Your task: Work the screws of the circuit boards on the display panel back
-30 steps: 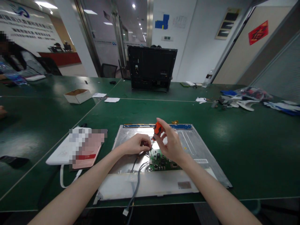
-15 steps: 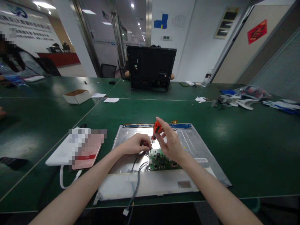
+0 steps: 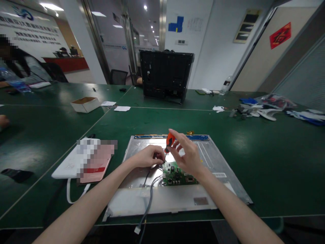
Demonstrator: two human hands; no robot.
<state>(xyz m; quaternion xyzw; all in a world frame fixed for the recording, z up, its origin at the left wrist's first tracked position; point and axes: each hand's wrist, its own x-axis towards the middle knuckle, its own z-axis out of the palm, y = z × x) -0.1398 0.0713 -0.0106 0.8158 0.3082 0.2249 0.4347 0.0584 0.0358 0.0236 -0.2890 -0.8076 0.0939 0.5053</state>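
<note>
My right hand (image 3: 186,154) grips a red and black screwdriver (image 3: 169,141) by its handle, tip down at the upper left corner of a green circuit board (image 3: 176,176). My left hand (image 3: 149,156) is closed beside that corner, thumb and fingers together near the screwdriver's tip; whatever is pinched there is too small to make out. The board lies on the metal back of a display panel (image 3: 215,162) with a blue strip (image 3: 199,137) along its far edge. Grey cables (image 3: 149,200) run from the board over the panel's near edge to a white plug (image 3: 137,230).
Left of the panel lie a white device (image 3: 68,166) and a pink one (image 3: 96,173). Farther off are an open box (image 3: 85,105), a black monitor casing (image 3: 167,74) held from behind, and gloves and bags (image 3: 269,105) at right. Another person sits at far left.
The black casing at the back has turned slightly. My hands and the screwdriver stay at the board's corner; the whole view has shifted a little.
</note>
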